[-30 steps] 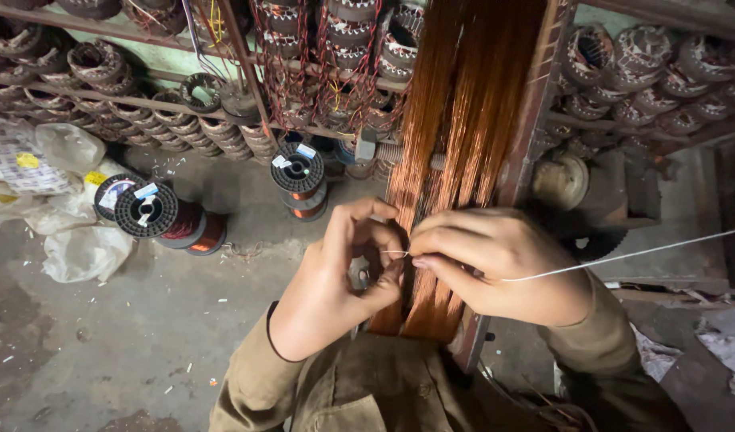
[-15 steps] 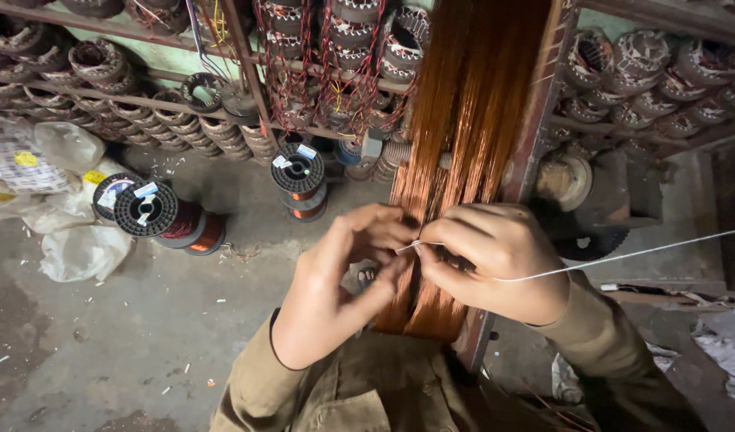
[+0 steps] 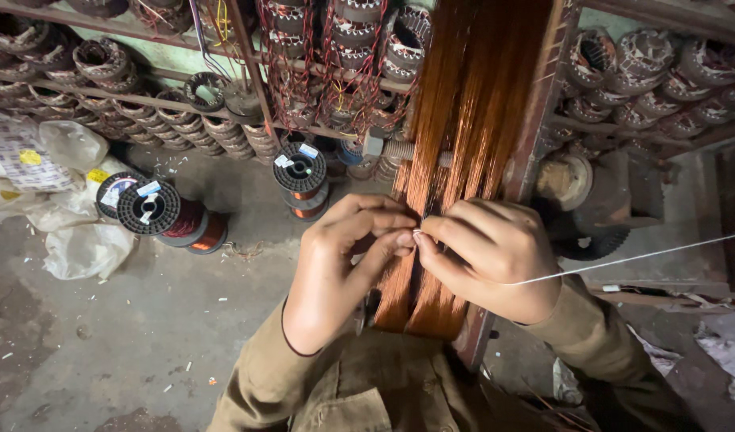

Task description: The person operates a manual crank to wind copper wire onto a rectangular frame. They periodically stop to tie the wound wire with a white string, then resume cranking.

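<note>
White printed bag (image 3: 19, 156) left; labelled spools (image 3: 299, 166).

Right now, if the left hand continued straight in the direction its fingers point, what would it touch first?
The left hand points rightward, so it would probably first meet the fingertips of the right hand, already almost touching over the copper wire bundle.

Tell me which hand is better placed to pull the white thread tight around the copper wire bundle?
Probably the right hand: the white thread runs out from under its palm toward the right. The left hand only pinches at the copper wire bundle, fingertips meeting the right's.
</note>
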